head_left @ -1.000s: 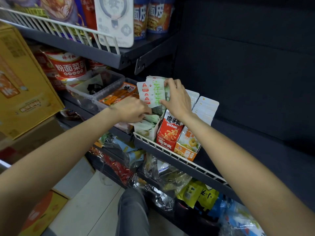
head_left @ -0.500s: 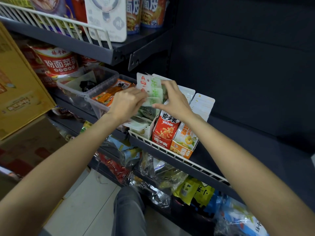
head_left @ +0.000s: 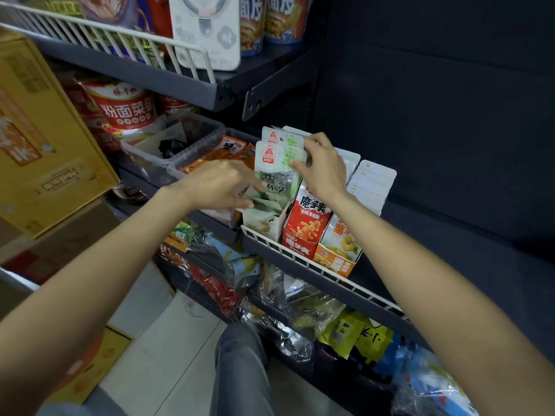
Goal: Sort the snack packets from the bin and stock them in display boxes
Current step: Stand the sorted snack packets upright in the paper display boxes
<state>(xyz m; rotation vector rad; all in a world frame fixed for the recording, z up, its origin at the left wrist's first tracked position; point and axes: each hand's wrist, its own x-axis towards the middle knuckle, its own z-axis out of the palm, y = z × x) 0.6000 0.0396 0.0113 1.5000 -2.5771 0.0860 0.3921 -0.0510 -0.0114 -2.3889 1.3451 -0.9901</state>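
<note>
Right hand (head_left: 322,169) pinches green packets (head_left: 280,163); left hand (head_left: 222,184) seemingly loose.

There is one view only, from a wide-angle camera worn on the person's head. It looks forward and steeply down along both forearms, which enter from the bottom corners and meet near the middle of the frame. The camera faces a dark shop shelf (head_left: 303,267) at close range, close enough that print on the display boxes (head_left: 306,226) is readable. An upper shelf (head_left: 144,64) sits at the top edge, while the floor (head_left: 168,370) and the person's knee (head_left: 240,355) fill the bottom centre. Straight lines bow towards the edges, as with a wide lens. With no second view, nothing is shared.
</note>
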